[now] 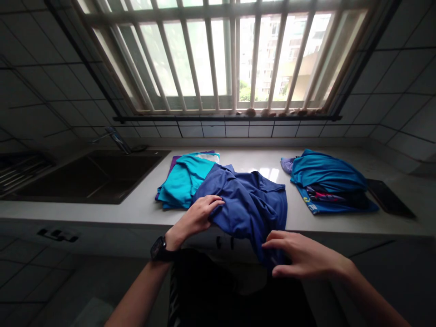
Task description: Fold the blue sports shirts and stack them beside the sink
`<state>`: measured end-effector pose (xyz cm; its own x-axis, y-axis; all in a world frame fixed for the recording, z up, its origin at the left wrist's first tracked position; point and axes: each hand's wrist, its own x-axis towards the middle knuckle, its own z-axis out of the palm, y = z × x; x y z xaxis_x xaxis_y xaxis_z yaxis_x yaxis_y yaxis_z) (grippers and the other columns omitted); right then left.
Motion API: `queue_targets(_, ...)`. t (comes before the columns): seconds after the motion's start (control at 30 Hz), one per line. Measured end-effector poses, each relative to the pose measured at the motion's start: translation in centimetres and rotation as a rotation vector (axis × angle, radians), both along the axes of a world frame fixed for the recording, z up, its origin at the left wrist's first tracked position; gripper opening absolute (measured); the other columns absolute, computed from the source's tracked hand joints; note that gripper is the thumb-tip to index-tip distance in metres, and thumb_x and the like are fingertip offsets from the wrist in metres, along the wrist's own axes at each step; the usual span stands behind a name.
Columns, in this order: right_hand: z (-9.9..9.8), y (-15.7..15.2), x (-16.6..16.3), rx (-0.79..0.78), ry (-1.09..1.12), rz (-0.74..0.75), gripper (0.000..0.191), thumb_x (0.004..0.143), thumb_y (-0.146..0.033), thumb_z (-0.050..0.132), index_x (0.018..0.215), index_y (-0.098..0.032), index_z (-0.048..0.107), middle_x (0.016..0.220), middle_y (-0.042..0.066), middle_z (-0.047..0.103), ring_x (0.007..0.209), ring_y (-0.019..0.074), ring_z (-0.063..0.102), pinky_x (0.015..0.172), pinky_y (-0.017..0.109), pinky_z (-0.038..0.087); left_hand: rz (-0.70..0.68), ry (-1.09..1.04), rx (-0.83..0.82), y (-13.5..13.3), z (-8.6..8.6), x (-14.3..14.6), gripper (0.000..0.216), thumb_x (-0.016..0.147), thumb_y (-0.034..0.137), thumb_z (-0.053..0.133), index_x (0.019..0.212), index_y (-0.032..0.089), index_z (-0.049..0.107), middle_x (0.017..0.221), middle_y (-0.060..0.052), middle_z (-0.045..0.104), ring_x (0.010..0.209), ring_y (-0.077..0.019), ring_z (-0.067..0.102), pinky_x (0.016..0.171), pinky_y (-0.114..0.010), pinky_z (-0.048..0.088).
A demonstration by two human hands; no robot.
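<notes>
A crumpled dark blue garment (250,200) lies on the counter, its near part drooping over the front edge. My left hand (200,213) is at its near left side, fingers curled over the cloth and closed on it; the thumb is partly hidden. By the drooping part is my right hand (299,256), with thumb and fingers apart. Dim light hides whether its fingertips touch the cloth. Partly under the blue garment, a turquoise garment (187,177) rests on purple cloth (173,163), with a bit of white cloth (208,157) behind.
To the right sits a pile of folded teal and dark clothes (327,172), beside a flat dark object (391,200). A dark sink (78,177) with a tap (117,140) is at left. Behind the counter (136,213) is a barred window (225,59).
</notes>
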<state>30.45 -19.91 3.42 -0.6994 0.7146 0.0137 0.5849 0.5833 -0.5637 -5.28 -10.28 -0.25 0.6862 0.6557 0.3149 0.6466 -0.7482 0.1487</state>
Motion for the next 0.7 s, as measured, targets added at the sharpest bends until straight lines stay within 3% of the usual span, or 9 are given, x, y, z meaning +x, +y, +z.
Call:
queue_targets(0.07,1.0,1.4,-0.8,-0.052,0.061,0.07,0.035,0.1,-0.044,0.061,0.128,-0.025,0.073,0.123,0.007,0.074,0.11,0.0221,0.073,0.097,0.031,0.057,0.033,0.039,0.031,0.7,0.5,-0.2,0.062,0.079,0.01,0.071,0.139,0.022,0.061,0.15,-0.016,0.058,0.14,-0.0325,0.054,0.114,-0.05,0.048)
queue_targets(0.13,1.1,4.4,-1.4,0.099,0.123,-0.057,0.039,0.105,-0.041,0.051,0.137,-0.026,0.068,0.139,0.009,0.069,0.13,0.0241,0.064,0.111,0.038,0.05,0.068,0.083,0.061,1.3,0.9,0.1,0.056,0.082,0.012,0.07,0.137,0.023,0.064,0.149,-0.016,0.059,0.14,-0.033,0.054,0.115,-0.053,0.046)
queue_targets(0.23,-0.1,9.6,-2.2,0.297,0.05,-0.158,0.048,0.102,-0.039,0.055,0.148,-0.028,0.059,0.161,0.009,0.051,0.151,0.0292,0.044,0.125,0.051,0.036,0.076,0.134,0.09,1.9,1.9,1.0,0.039,0.09,0.007,0.06,0.123,0.024,0.073,0.131,-0.012,0.072,0.121,-0.0269,0.067,0.106,-0.047,0.052)
queue_targets(0.33,-1.9,12.8,-2.3,0.264,-0.118,-0.163,0.048,0.102,-0.044,0.056,0.146,-0.028,0.062,0.159,0.008,0.053,0.15,0.0319,0.046,0.123,0.055,0.037,0.045,0.09,0.159,2.9,3.9,2.1,0.033,0.095,0.009,0.058,0.116,0.025,0.076,0.124,-0.009,0.075,0.119,-0.025,0.068,0.104,-0.043,0.053)
queue_targets(0.5,-3.3,12.1,-1.9,0.296,-0.26,-0.317,0.046,0.106,-0.045,0.045,0.143,-0.026,0.065,0.157,0.009,0.056,0.14,0.0327,0.056,0.114,0.053,0.046,-0.005,-0.023,0.22,7.4,7.0,4.2,0.034,0.098,0.011,0.054,0.117,0.026,0.077,0.132,-0.005,0.074,0.135,-0.0219,0.06,0.117,-0.044,0.046)
queue_targets(0.63,-2.9,10.1,-2.0,0.339,-0.411,-0.619,0.048,0.107,-0.045,0.041,0.138,-0.02,0.068,0.151,0.017,0.06,0.125,0.0402,0.064,0.102,0.06,0.05,0.064,0.005,0.15,11.5,6.9,6.4,0.039,0.096,0.004,0.05,0.118,0.022,0.076,0.138,-0.009,0.071,0.138,-0.0213,0.058,0.125,-0.047,0.038)
queue_targets(0.7,-2.5,9.2,-1.2,0.345,-0.411,-0.69,0.047,0.106,-0.042,0.04,0.135,-0.018,0.07,0.145,0.02,0.063,0.122,0.0406,0.066,0.1,0.06,0.051,0.144,-0.004,0.103,11.7,6.3,6.9,0.049,0.092,-0.002,0.046,0.127,0.019,0.072,0.145,-0.014,0.065,0.143,-0.024,0.054,0.125,-0.051,0.036)
